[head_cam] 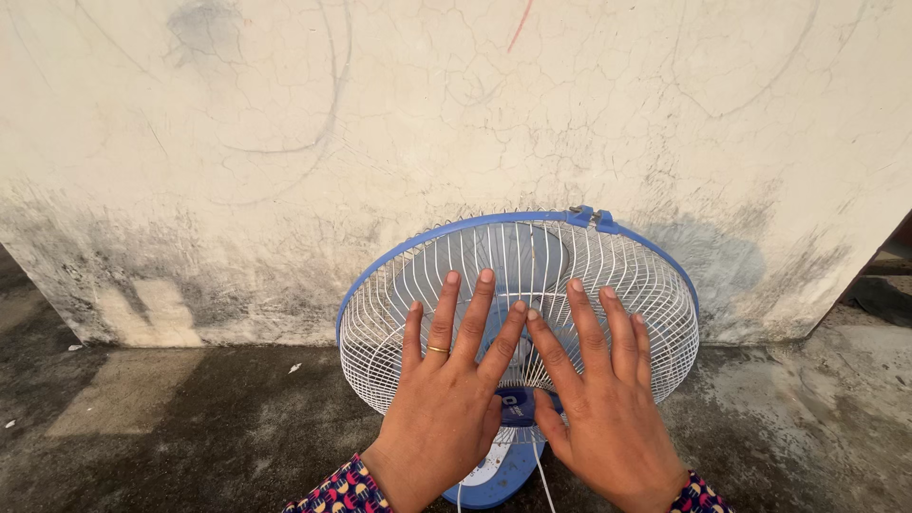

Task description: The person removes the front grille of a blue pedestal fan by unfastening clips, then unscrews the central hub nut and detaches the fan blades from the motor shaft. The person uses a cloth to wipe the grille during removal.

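Looking down through the head camera, I see both of my hands spread flat on the front of a fan. The fan has a white wire grille with a blue rim around its edge, and it stands on a dark, stained concrete floor, close against a cracked, off-white wall.

My left hand lies open, palm down, fingers fanned wide across the lower left part of the grille. A thin gold ring sits on one finger. My right hand is open too, palm down, fingers stretched over the lower right of the grille. Neither hand grips anything; both simply press or rest on the wires. The index fingers nearly meet near the grille's centre.

Between my hands I see the blue hub cap, and below it the fan's blue and white base. Patterned sleeve cuffs show at both wrists. A blue clip sits at the top of the rim.
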